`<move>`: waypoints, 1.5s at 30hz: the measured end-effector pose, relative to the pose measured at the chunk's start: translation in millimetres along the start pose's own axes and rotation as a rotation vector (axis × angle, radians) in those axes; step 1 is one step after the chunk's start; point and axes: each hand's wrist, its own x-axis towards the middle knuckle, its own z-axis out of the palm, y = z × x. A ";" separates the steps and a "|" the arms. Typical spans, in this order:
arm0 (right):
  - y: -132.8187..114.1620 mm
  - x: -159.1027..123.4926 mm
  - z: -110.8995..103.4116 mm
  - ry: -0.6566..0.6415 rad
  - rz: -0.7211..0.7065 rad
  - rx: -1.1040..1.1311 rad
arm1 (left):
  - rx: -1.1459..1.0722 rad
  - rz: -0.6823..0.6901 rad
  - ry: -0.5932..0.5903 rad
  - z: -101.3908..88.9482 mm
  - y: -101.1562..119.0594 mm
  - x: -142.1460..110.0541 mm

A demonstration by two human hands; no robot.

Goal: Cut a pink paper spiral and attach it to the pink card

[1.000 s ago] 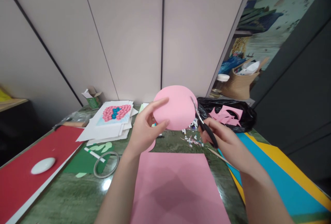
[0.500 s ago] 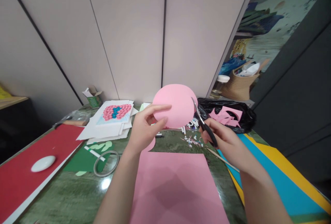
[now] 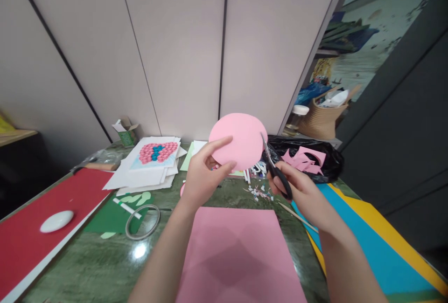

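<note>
My left hand (image 3: pixel 206 170) pinches a rounded pink paper piece (image 3: pixel 241 140) by its left side, thumb and forefinger lying over its front. The piece is held up off the table. In my right hand (image 3: pixel 297 184) are black-handled scissors (image 3: pixel 278 175), fingers wrapped round the handles. Their blades point up and lie at the right edge of the pink piece; whether they are parted I cannot tell. Below both hands a large pink sheet (image 3: pixel 238 251) lies flat on the green table (image 3: pixel 87 265).
Left: a stack of white sheets (image 3: pixel 140 177) with a pink-and-blue picture, green paper (image 3: pixel 101 216), a tape ring (image 3: pixel 129 228), red paper (image 3: pixel 28 242) and a white oval object (image 3: pixel 57 221). Right: a black bag (image 3: pixel 332 163) with pink scraps (image 3: pixel 303 159), a thin stick (image 3: pixel 297 216), blue paper (image 3: pixel 367 251).
My left hand has shifted slightly right and the pink piece has turned a little in it. The scissors stay at its right edge. The view has moved slightly.
</note>
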 end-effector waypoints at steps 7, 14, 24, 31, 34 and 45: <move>-3.1 -0.8 -1.0 -0.004 -0.031 0.008 | 0.052 -0.005 -0.063 -3.2 -0.8 0.7; -3.2 -1.2 0.0 0.022 -0.022 -0.008 | 0.025 -0.003 -0.089 -5.0 -1.7 -0.2; 2.2 -0.4 1.6 0.041 -0.046 -0.026 | 0.032 0.050 -0.089 -7.2 0.7 1.2; 3.5 -1.5 1.1 0.040 -0.053 -0.023 | 0.037 0.055 -0.085 -7.2 0.2 2.1; 4.7 -2.1 0.8 0.042 -0.055 -0.027 | 0.023 0.041 -0.076 -8.4 -1.4 1.8; 9.4 -1.5 1.3 0.034 -0.050 -0.044 | -0.029 -0.014 -0.056 -9.2 0.7 0.6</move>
